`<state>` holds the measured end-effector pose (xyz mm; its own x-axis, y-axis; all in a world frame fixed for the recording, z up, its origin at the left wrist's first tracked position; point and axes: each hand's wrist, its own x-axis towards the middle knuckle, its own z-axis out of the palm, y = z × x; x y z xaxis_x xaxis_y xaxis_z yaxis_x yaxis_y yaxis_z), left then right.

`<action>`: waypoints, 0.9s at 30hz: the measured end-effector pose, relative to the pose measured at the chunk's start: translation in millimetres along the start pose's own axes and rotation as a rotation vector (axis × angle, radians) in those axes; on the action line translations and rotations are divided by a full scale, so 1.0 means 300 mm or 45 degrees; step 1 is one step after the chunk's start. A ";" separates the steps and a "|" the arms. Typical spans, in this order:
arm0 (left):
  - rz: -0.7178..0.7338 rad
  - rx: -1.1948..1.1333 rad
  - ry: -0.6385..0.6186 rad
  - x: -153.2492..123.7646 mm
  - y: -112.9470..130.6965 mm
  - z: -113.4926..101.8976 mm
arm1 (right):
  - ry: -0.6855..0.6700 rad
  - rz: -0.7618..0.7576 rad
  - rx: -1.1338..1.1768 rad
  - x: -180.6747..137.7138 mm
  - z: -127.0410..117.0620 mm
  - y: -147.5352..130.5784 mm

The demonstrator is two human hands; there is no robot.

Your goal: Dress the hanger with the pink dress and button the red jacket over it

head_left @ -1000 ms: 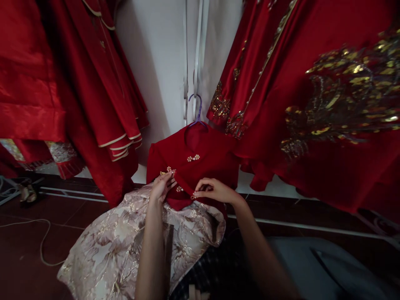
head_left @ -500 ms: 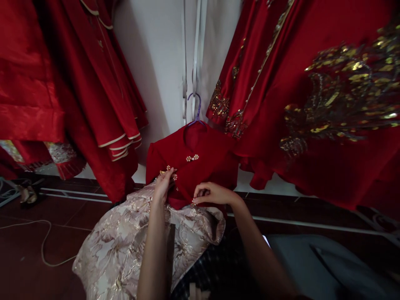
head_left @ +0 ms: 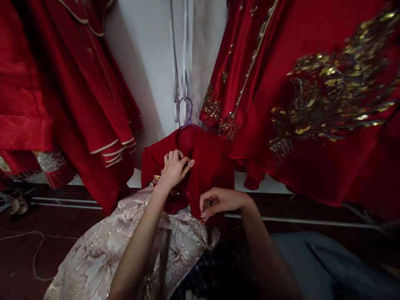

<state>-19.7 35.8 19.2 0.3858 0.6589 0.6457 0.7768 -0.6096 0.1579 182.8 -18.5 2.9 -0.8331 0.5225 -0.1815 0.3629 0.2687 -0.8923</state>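
A small dark red jacket hangs on a purple hanger above a pale floral brocade skirt. My left hand is closed on the jacket's front flap, close to a pearl button at the chest. My right hand pinches the flap's lower edge near the hem. The flap is lifted away from the body of the jacket. Part of the jacket front is hidden behind my left hand.
Long red gowns hang at the left, and a red gown with gold embroidery hangs at the right. A white wall stands behind. The floor is dark red tile, with a cord at the left.
My left hand has moved up from the lower buttons to the chest. My right hand has slid a little down and right, and the jacket's front flap has come away.
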 end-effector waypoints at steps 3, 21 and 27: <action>0.103 0.023 -0.016 0.019 -0.017 -0.025 | -0.015 -0.007 -0.003 0.005 -0.001 0.002; 0.268 -0.128 -0.169 0.097 -0.056 -0.005 | 0.055 0.013 -0.114 0.020 0.011 -0.001; 0.316 -0.056 -0.160 0.100 -0.067 -0.009 | 0.074 -0.021 -0.183 0.040 0.019 -0.004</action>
<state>-25.2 66.6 37.3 0.6221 0.5349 0.5717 0.6297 -0.7758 0.0407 169.8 -17.2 -0.7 -0.8157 0.5615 -0.1393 0.4087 0.3888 -0.8257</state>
